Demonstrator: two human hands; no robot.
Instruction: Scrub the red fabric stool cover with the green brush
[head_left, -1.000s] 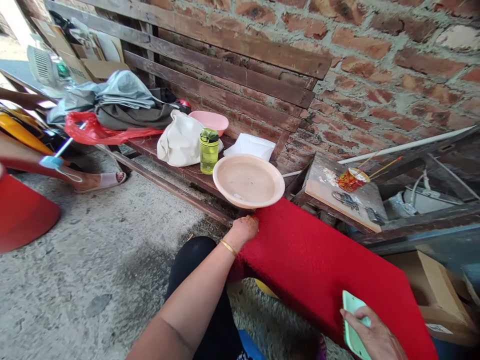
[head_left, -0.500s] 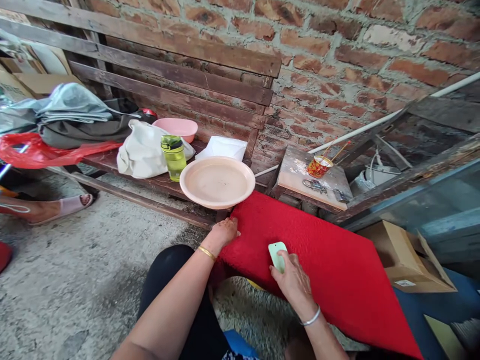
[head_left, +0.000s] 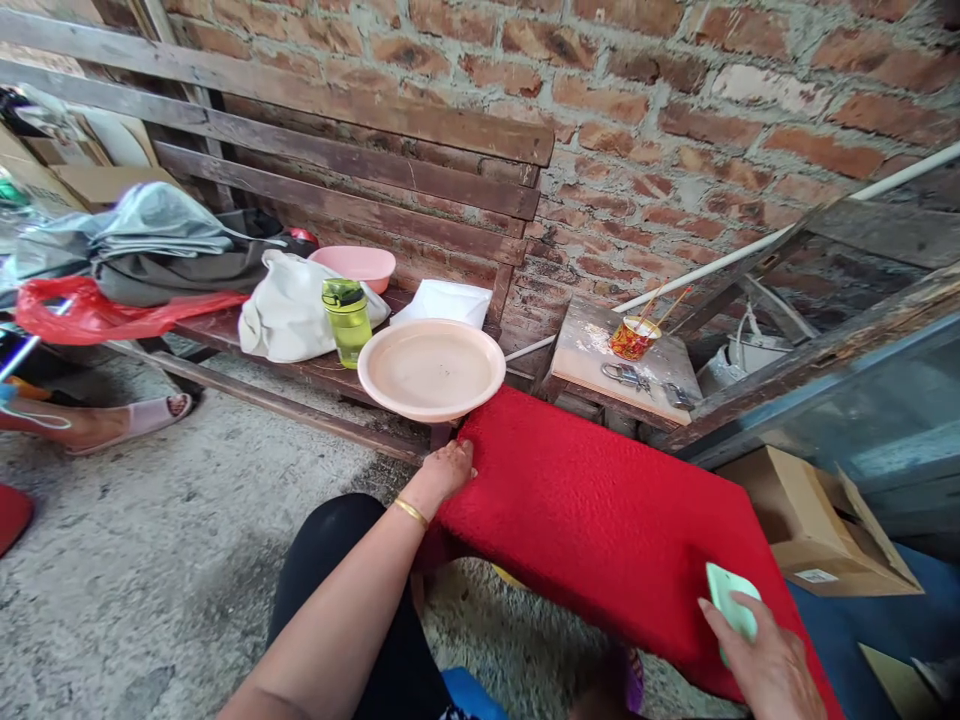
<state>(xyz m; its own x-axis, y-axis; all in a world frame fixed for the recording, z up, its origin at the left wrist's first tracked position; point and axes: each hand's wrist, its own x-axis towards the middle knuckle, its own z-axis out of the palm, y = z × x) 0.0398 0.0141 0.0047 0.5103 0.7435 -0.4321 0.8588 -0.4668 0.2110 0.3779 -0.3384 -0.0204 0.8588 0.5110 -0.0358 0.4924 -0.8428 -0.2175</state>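
Head view, right hand (head_left: pixel 772 655): thumb and fingers are clamped on the green brush (head_left: pixel 735 598).
Brush place: at the right end of the red cloth (head_left: pixel 600 500); I cannot tell if it touches.
Brush direction: the long way runs away from the person, far end tipped a bit left.
Left hand (head_left: pixel 448 468): fingers bent at the cloth's left edge; I cannot tell if they pinch it.
Cloth feel: fuzzy, over a long flat shape.
Round basin (head_left: pixel 420 408): smooth, pale pink, with cloudy water in it.
Painted cup (head_left: pixel 628 343): thin sticks poke out.
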